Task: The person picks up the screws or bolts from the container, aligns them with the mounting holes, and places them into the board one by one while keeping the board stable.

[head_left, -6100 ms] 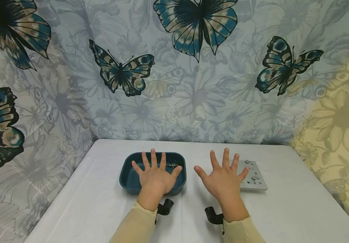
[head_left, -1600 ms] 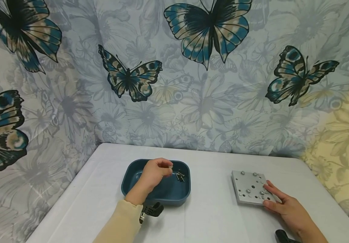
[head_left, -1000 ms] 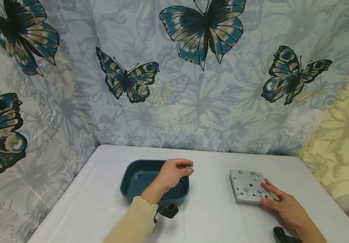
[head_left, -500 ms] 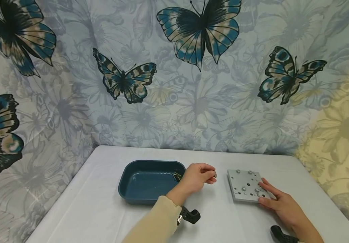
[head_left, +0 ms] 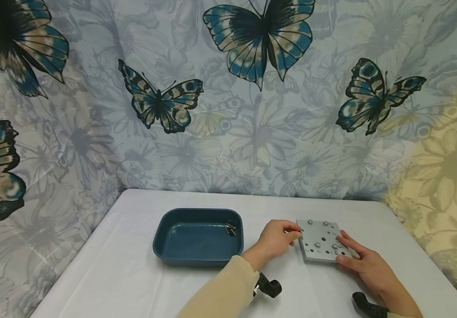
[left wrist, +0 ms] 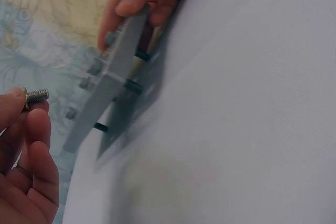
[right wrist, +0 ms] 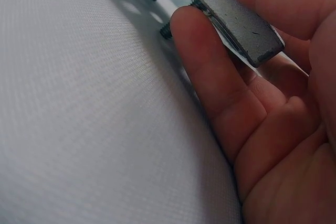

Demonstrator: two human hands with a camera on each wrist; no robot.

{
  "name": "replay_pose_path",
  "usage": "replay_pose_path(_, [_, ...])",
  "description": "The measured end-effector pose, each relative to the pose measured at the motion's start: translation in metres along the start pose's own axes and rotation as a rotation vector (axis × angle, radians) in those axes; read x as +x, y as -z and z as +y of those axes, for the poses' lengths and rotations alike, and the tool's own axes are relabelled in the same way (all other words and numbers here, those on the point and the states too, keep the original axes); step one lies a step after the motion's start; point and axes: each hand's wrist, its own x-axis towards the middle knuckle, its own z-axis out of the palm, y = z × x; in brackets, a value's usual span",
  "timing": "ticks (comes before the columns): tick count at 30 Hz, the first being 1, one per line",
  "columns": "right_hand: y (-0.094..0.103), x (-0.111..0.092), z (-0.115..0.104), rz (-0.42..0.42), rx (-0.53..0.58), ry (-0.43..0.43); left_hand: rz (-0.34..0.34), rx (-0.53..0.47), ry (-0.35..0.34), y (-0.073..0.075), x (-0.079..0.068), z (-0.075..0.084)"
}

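Observation:
Thumb and fingertips of my left hand (head_left: pixel 273 240) pinch a bolt (left wrist: pixel 37 96), its threaded end pointing out toward a grey metal plate (head_left: pixel 311 254). In the head view this hand comes right up to the plate's left edge. The plate has holes, and several bolts stand in it. Seen from the left wrist, their heads show on the upper face and their threaded ends stick out below. My right hand (head_left: pixel 365 263) grips the plate's right edge, thumb on one side and a finger (right wrist: pixel 210 72) curled beneath, as the right wrist view shows.
To the left stands a dark blue rectangular box (head_left: pixel 192 262), with several loose bolts (head_left: pixel 230 229) lying at its right end. A white cloth covers the table (head_left: pixel 113 265). A butterfly-patterned curtain (head_left: pixel 228 163) hangs behind it and along both sides.
My left hand has come out of the box with the bolt and moved right to the plate. Earlier both hands were spread out; the right has since taken hold of the plate's edge.

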Motion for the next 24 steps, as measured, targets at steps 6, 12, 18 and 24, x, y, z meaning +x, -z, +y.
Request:
replay_pose_path(6, [0.0, 0.0, 0.0, 0.02, -0.032, 0.035, -0.012, 0.041, 0.0, -0.013, 0.002, -0.009])
replay_pose_path(12, [-0.001, 0.0, -0.002, 0.017, -0.018, 0.028, -0.013, 0.063, -0.021, -0.018, 0.004, -0.013])
replay_pose_path(18, [-0.001, 0.0, 0.0, 0.025, 0.001, 0.037, -0.019, 0.097, -0.04, -0.02, 0.005, -0.013])
replay_pose_path(24, [0.0, 0.0, 0.003, 0.03, -0.006, 0.049, -0.031, 0.107, -0.035, -0.023, 0.005, -0.011])
